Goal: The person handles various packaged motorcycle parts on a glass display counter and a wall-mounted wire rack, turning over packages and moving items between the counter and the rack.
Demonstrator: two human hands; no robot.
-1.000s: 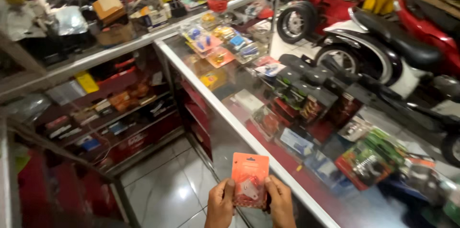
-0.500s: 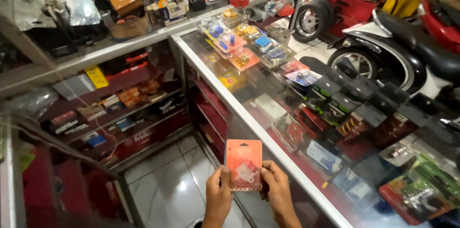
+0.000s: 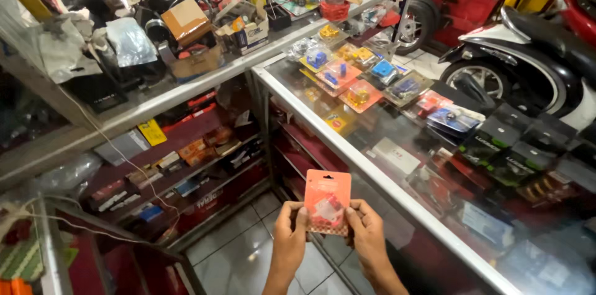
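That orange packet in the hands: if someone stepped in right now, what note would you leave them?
Left hand: grips the left edge of the orange blister pack, fingers closed on it.
Right hand: grips the pack's right edge the same way.
The pack is held upright in the air, above the tiled floor, just beside the glass display counter; it touches neither.
Done: the pack is in hand, its front facing the camera.
Left: it has not yet been set down anywhere. More blister packs lie on the counter's far end, apart from the hands.
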